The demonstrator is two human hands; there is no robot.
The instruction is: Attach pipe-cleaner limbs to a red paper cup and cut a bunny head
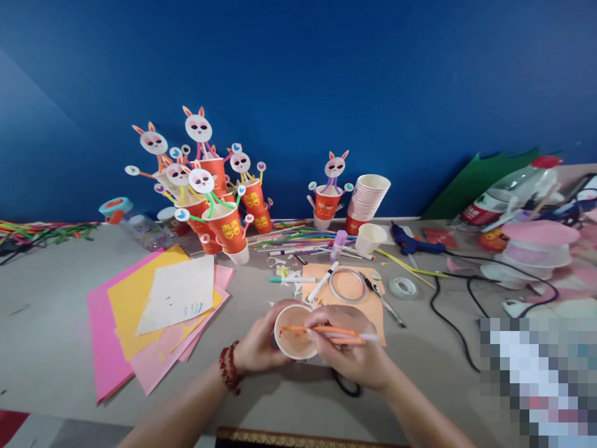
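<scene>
One white paper cup [291, 350] is held above the surface [56, 298], near the middle of its near edge. Its round mouth faces up toward the viewer, showing the pale interior; its long axis runs away from the viewer. The left hand [261, 339], with a reddish beaded bracelet [228, 367] at its wrist, is curled around the cup's side. The right hand [345, 345] pinches what look like two slim orange sticks [352, 333], their long axis running left to right; the left ends reach inside the cup, the right ends project past the fingers.

Beyond the hands, one flat peach sheet [373, 317] carries one ring [331, 283] and one white marker [324, 282]. One green-capped marker [293, 280] lies just beside it. One roll of clear tape [392, 287] sits to the right.

Toward the far edge stand six figures with round rabbit faces [201, 180] above red paper cups, five left of the middle and one to the right. Beside that one are a tilted stack of nested paper cups [368, 202], one single cup [370, 239] and one blue glue gun [415, 244]. At least four coloured sheets [105, 317] overlap toward the left edge.
</scene>
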